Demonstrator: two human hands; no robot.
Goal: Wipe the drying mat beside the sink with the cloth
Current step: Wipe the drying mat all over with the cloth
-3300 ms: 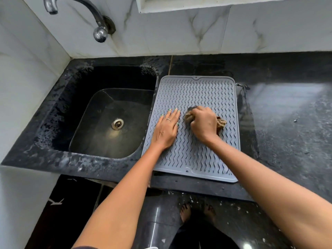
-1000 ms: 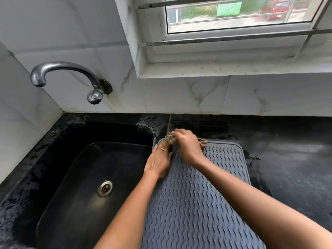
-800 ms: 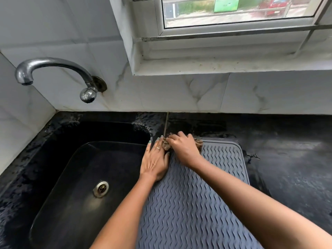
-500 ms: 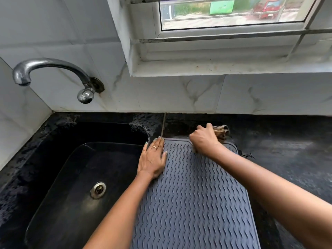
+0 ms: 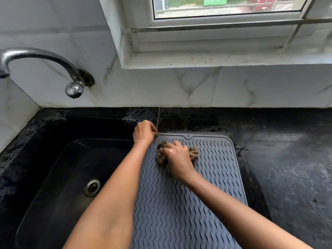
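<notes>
At about nine o'clock from the middle of the view we are looking at the dark sink (image 5: 59,169), its metal drain (image 5: 92,187) sitting low in the basin, and the curved chrome tap (image 5: 53,67) is reaching out from the white marble wall at ten o'clock. Our left hand (image 5: 143,132) is resting curled at the far left corner of the drying mat (image 5: 179,203), at roughly eleven o'clock of the mat; the fingers are bent over the corner and seem to be pinching its edge, though we cannot tell how firmly. The grey mat, ribbed with wavy lines, is lying flat on the black counter (image 5: 287,168), just beside the sink's right rim and running from twelve o'clock down to six. Our right hand (image 5: 177,159) is clenching a bunched brownish cloth (image 5: 194,153) and pressing it onto the mat's upper part, at about one o'clock of the mat's centre. The cloth is poking out on both sides of the fist, at its nine and two o'clock. The two hands are sitting near each other, the cloth lying just at four o'clock of the left hand. At twelve o'clock above everything a window (image 5: 224,8) is standing over the sill.
</notes>
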